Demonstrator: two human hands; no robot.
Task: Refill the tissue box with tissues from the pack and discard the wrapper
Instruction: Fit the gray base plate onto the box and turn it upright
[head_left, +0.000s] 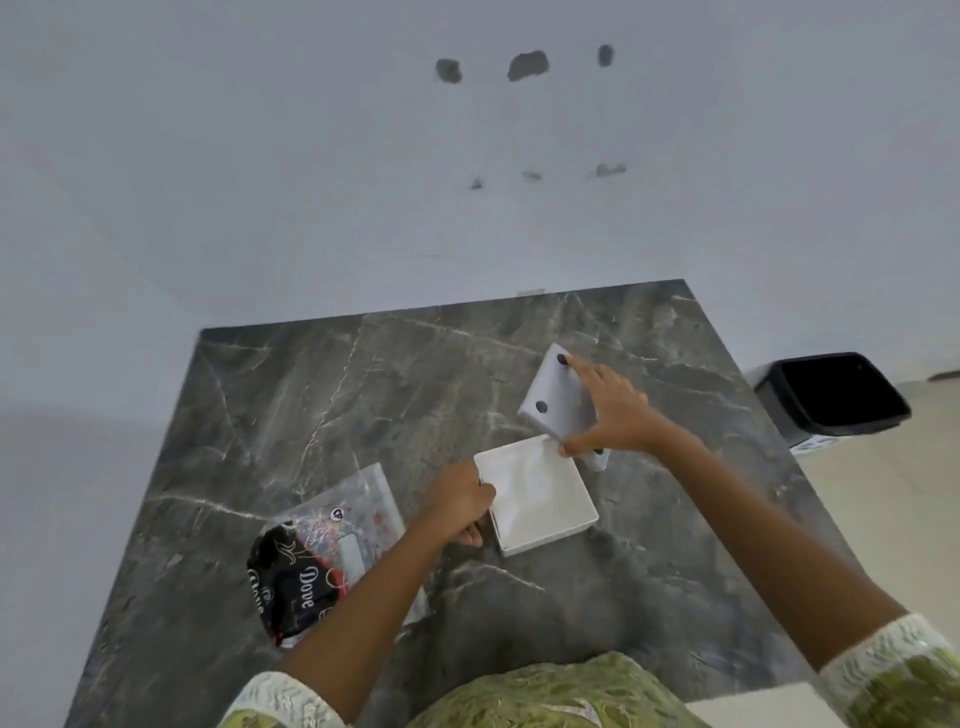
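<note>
Two bare hands work over a dark marble-patterned table (322, 395) set against a pale wall (260, 156), a black waste bin (831, 395) on the floor to its right. Near the left edge lies the tissue pack (317, 556), its clear-and-black wrapper marked "Dove". At centre sits the open white tissue box (540, 499), tissues showing inside. The left hand (460, 501) grips the box's left rim. The right hand (615, 413) holds the tilted box base panel (558, 397), with dark round feet, just beyond the box.
</note>
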